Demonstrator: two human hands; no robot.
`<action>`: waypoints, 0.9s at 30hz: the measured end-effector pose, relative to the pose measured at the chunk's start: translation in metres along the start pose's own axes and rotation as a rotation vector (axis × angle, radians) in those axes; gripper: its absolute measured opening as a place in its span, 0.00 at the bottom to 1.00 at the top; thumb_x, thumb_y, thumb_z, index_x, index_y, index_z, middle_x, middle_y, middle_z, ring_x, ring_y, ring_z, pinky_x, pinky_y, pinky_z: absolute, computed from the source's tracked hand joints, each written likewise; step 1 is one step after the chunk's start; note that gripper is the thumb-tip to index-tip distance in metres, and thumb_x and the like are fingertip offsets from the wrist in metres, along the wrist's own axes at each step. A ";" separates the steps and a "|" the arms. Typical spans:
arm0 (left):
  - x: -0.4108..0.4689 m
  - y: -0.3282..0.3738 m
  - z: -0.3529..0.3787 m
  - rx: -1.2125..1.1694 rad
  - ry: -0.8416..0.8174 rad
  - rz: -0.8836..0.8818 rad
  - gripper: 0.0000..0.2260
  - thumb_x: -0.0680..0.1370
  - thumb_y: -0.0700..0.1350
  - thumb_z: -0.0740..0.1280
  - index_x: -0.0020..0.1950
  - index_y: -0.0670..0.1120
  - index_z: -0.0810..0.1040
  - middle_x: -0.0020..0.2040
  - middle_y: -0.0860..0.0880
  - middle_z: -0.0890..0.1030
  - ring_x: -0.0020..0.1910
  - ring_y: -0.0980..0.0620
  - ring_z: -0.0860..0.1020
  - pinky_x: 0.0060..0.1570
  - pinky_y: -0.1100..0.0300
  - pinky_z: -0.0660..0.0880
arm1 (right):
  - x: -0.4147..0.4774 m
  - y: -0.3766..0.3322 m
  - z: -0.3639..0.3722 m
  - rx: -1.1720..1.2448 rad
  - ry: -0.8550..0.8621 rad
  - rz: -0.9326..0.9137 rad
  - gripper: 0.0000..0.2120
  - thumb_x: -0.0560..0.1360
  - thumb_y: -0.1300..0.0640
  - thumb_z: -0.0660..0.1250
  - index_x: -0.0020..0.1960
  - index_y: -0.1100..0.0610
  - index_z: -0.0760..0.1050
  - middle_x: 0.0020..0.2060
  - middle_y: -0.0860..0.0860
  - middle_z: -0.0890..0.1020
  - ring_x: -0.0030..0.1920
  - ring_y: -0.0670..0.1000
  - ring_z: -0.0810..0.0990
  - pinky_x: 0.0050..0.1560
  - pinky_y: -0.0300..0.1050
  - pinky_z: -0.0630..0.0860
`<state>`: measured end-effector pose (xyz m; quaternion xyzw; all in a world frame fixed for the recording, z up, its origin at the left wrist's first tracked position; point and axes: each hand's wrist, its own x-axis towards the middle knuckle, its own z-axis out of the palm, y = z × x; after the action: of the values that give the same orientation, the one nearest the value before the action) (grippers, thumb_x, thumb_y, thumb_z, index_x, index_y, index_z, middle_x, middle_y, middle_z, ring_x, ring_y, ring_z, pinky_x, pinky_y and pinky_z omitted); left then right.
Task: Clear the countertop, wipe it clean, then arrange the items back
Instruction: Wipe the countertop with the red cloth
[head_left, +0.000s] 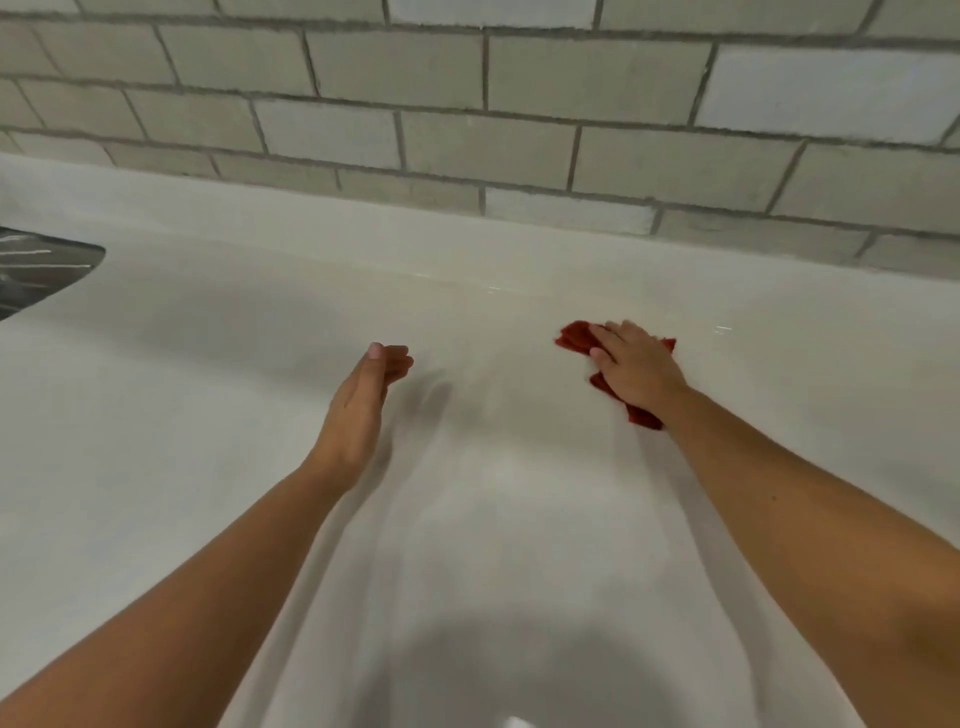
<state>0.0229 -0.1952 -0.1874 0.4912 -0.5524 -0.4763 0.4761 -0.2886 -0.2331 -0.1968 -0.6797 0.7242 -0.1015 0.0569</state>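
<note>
A red cloth (574, 336) lies on the white countertop (208, 374), right of centre. My right hand (636, 366) presses flat on the cloth with its fingers spread, and most of the cloth is hidden beneath it. My left hand (363, 405) hovers over the counter at centre, held edge-on, fingers relaxed and slightly bent, holding nothing. No other items stand on the visible counter.
A metal sink (36, 265) cuts into the counter at the far left edge. A wall of grey-white brick tiles (519, 104) runs along the back behind a low white upstand. My shadow falls on the counter's near part.
</note>
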 end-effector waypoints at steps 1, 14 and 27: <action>-0.006 -0.001 0.000 0.003 -0.010 -0.007 0.22 0.80 0.61 0.48 0.61 0.51 0.73 0.61 0.52 0.77 0.61 0.61 0.74 0.62 0.63 0.64 | -0.006 -0.008 0.001 0.013 -0.012 -0.014 0.22 0.82 0.52 0.50 0.75 0.55 0.58 0.75 0.52 0.60 0.75 0.54 0.54 0.75 0.51 0.49; -0.057 0.034 0.010 0.007 -0.042 0.028 0.09 0.81 0.47 0.58 0.53 0.46 0.77 0.50 0.50 0.81 0.44 0.50 0.80 0.47 0.59 0.75 | -0.271 -0.111 0.016 0.142 -0.107 -0.659 0.21 0.81 0.44 0.45 0.69 0.45 0.66 0.67 0.42 0.72 0.70 0.45 0.66 0.69 0.45 0.58; -0.159 0.032 -0.062 0.063 -0.093 0.024 0.09 0.81 0.46 0.57 0.51 0.50 0.78 0.51 0.50 0.81 0.45 0.50 0.80 0.45 0.60 0.75 | -0.233 -0.075 0.002 0.082 0.158 0.212 0.20 0.81 0.57 0.52 0.72 0.61 0.63 0.71 0.57 0.67 0.73 0.57 0.60 0.73 0.47 0.50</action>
<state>0.0919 -0.0384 -0.1588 0.4766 -0.5944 -0.4753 0.4400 -0.1992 -0.0051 -0.1947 -0.5863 0.7895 -0.1776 0.0378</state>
